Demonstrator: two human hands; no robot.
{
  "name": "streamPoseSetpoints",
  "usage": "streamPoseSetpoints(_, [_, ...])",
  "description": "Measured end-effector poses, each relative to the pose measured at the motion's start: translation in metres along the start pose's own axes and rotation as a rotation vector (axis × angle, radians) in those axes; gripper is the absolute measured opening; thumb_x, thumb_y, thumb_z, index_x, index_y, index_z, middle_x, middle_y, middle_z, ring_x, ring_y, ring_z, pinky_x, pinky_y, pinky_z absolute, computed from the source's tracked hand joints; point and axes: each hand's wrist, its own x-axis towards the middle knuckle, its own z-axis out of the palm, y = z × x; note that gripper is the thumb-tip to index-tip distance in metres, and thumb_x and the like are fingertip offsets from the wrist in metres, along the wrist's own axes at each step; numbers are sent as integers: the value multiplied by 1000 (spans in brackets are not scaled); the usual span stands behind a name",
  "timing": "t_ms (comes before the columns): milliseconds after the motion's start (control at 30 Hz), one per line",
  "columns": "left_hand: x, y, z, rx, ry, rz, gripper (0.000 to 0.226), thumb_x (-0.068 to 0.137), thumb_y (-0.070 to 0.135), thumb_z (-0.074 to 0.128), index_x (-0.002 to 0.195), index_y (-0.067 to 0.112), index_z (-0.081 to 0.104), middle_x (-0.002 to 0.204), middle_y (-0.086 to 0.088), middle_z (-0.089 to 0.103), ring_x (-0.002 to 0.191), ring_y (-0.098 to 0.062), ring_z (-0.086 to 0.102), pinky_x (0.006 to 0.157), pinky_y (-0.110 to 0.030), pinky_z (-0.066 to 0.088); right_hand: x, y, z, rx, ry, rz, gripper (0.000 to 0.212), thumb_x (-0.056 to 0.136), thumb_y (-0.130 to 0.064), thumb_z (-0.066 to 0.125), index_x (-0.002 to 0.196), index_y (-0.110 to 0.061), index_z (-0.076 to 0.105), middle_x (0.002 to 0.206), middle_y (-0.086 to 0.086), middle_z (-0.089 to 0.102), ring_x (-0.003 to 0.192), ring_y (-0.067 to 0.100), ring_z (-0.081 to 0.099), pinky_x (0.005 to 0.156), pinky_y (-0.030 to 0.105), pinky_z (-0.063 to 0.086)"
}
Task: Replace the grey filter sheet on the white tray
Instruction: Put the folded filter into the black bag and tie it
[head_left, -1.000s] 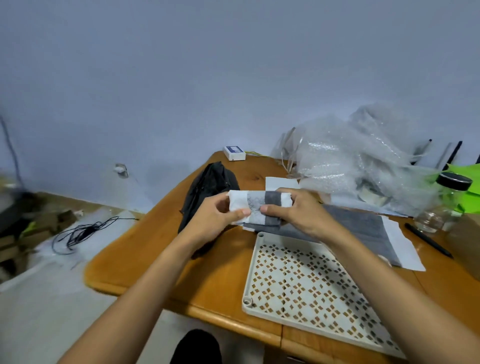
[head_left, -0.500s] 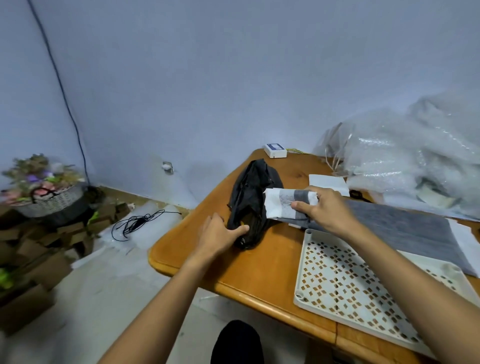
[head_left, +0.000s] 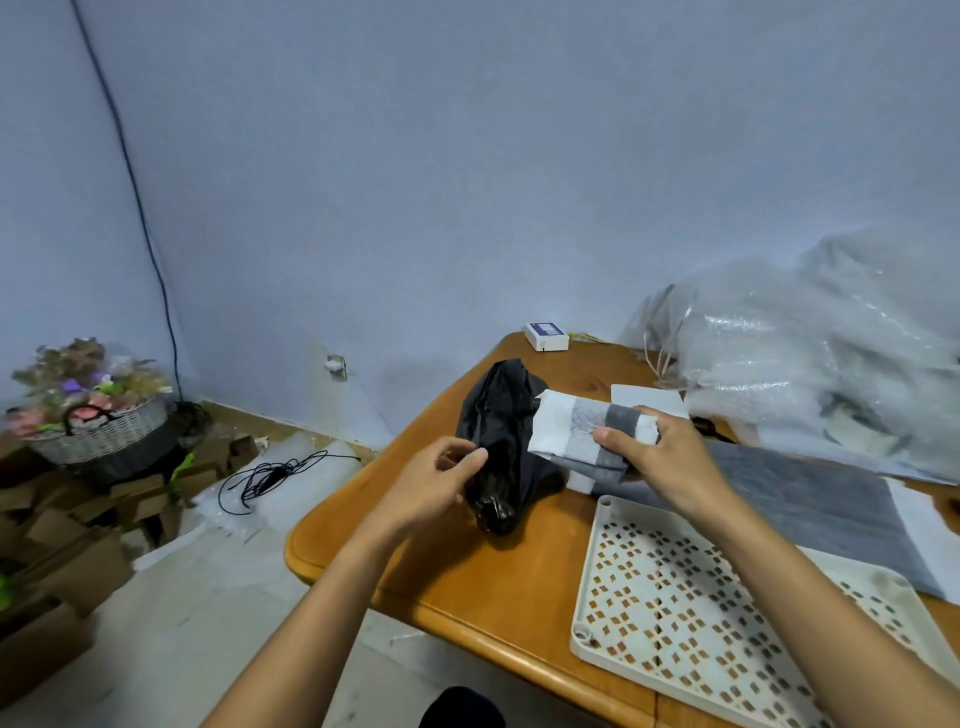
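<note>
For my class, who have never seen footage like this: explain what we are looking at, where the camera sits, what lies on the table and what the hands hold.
The camera is worn on a person's head and looks down at their two bare hands. The right hand holds a folded grey and white filter sheet. The left hand touches a black plastic bag on the wooden table. Also on the table lie a white perforated tray, bare, a flat grey sheet, a small white box and a heap of bubble wrap.
</note>
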Motion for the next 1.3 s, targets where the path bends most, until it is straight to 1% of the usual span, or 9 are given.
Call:
streamPoseSetpoints(100, [-7,-5,-1,601,32,87,47,99,45,52,145,38,46,147,-3,44,130,-26,50,109,-40,45,-9,1,-6,35,-2,6,14,88,-23,76,99,-15,75,93,0,79,82,12,76,71,30,62])
streamPoseSetpoints(200, [-16,-8,11,851,-45,273,56,94,30,59,147,38,45,165,-1,26,149,-26,29,120,-43,32,-16,4,-6,-14,-18,2,12,88,-28,75,95,-19,76,88,-3,80,81,14,76,78,43,62])
streamPoseSetpoints(367, [-8,-11,12,1050,-214,290,38,89,22,67,126,27,68,155,-5,43,138,-27,42,109,-41,41,-22,5,-4,52,5,49,13,88,-26,76,96,-16,74,90,1,79,81,15,76,79,44,62])
streamPoseSetpoints(500, [-2,-1,3,853,-122,338,23,98,32,60,111,18,73,119,-3,65,105,-21,60,88,-37,50,-30,8,-12,75,24,69,12,88,-25,76,97,-17,73,93,1,79,80,10,75,75,33,62])
streamPoseSetpoints(633, [8,30,-12,578,9,318,28,101,34,57,95,12,72,92,-8,70,82,-26,63,76,-48,52,-30,8,-21,95,61,111,14,88,-27,75,100,-19,72,96,0,78,88,17,75,85,44,61])
streamPoseSetpoints(767, [17,67,-24,247,51,266,22,101,28,58,86,19,72,85,-3,71,77,-20,66,63,-28,54,-29,2,-26,86,60,134,10,91,-24,72,99,-18,71,95,2,78,88,18,75,85,51,60])
streamPoseSetpoints(933, [20,95,-27,45,-62,257,13,96,10,64,91,-1,67,73,-13,70,69,-20,64,74,-38,50,-35,1,-27,-28,70,94,25,84,-40,71,97,-19,72,92,-1,78,86,18,75,79,54,60])
streamPoseSetpoints(1033, [19,98,-21,-9,-119,216,16,97,15,66,85,6,61,72,-16,70,65,-24,68,64,-33,49,-42,3,-28,-122,80,57,34,80,-52,67,100,-24,72,91,-7,76,85,12,73,76,48,61])
streamPoseSetpoints(1300, [13,95,-9,-101,-263,74,36,108,30,45,105,6,73,99,-12,79,81,-22,73,67,-19,55,-58,-21,-26,-45,469,-178,5,95,-24,65,99,-22,64,77,-6,69,67,9,64,53,29,50])
